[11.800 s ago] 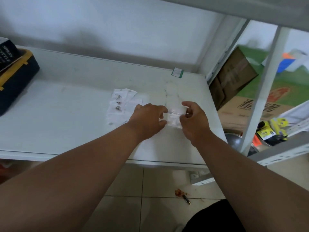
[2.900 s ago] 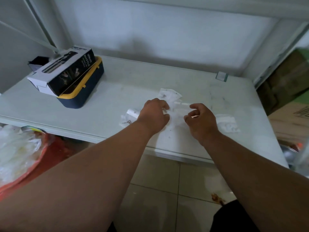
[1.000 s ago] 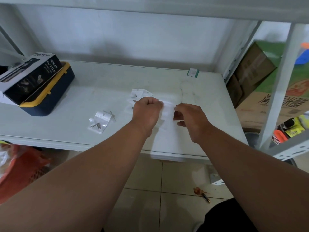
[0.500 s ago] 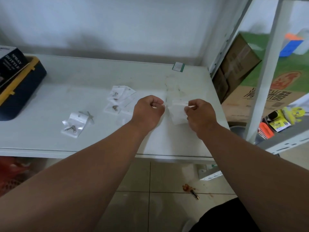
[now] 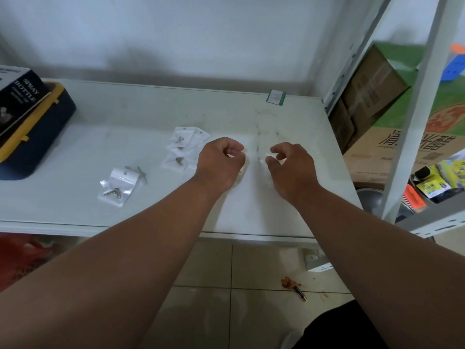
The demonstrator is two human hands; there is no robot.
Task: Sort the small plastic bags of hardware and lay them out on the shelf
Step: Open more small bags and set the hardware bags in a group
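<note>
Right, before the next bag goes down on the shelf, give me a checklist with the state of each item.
1. Right hand has a bag: ok, its fingers pinch a small clear bag.
2. Left hand has a bag: cannot tell; its fingers are curled and only a pale edge shows under it.
3. Bare shelf between the hands for laying a bag: ok.
4. Group of bags lies flat left of the left hand: ok, they overlap.
5. Single bag with a screw lies apart, further left: ok.
6. Contents of the pinched bag: cannot tell.
</note>
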